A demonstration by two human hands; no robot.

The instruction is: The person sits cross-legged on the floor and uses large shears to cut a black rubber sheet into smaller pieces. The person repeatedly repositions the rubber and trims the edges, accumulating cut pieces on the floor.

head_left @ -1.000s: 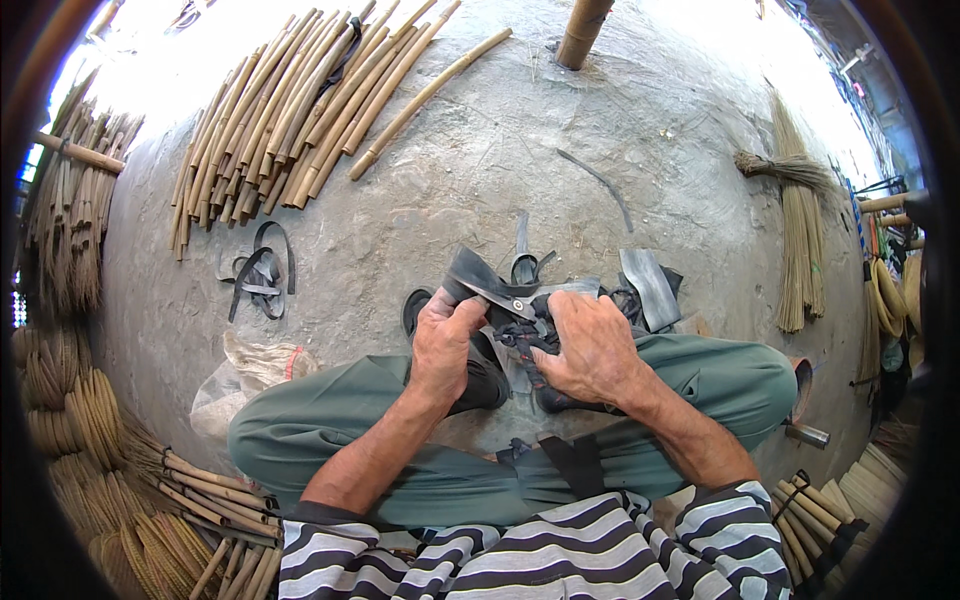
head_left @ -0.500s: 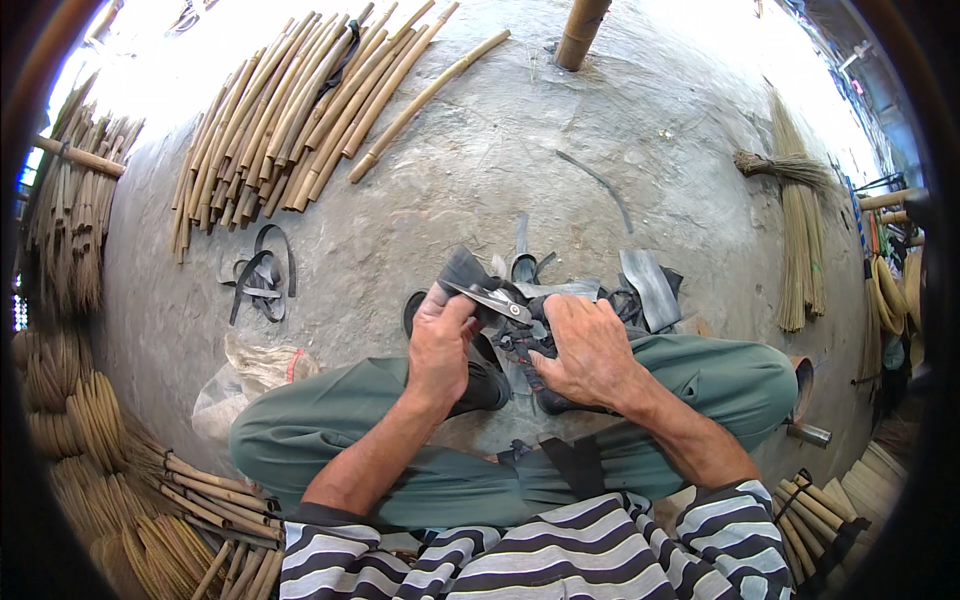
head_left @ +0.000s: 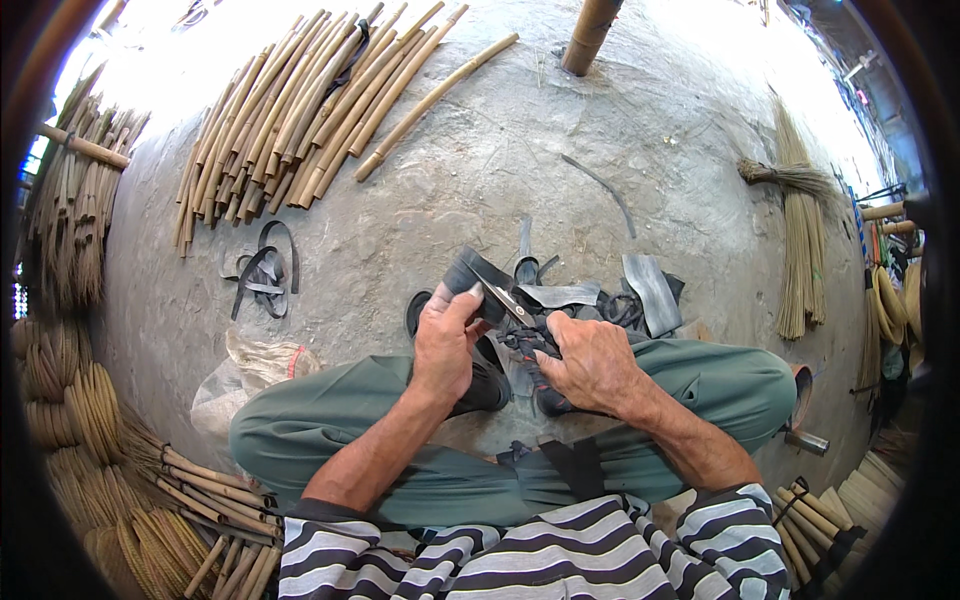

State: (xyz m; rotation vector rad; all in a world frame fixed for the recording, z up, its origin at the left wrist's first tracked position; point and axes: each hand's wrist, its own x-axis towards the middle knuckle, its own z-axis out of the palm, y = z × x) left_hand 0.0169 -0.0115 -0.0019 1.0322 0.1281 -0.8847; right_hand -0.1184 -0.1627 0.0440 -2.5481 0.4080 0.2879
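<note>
My left hand (head_left: 443, 335) pinches a black rubber strip (head_left: 463, 272) between thumb and fingers. In my right hand (head_left: 592, 360) is a pair of scissors (head_left: 517, 308), its handles wrapped in dark material. The blades point up and left and meet the strip beside my left thumb. Just beyond my hands, on the floor, lie grey-black rubber pieces, among them a broad flat piece (head_left: 651, 294) and a shorter one (head_left: 562, 294). My right fingers partly hide the scissor handles.
Many bamboo poles (head_left: 290, 120) lie at the far left, near a coil of black strips (head_left: 266, 275). A pale sack (head_left: 258, 372) rests by my left knee. Stick bundles (head_left: 797, 250) lie at right. A bamboo post (head_left: 590, 38) stands at the far side.
The scissor blades have turned to point more steeply upward and now overlap the strip, which shows a flap at its right. The view has shifted slightly.
</note>
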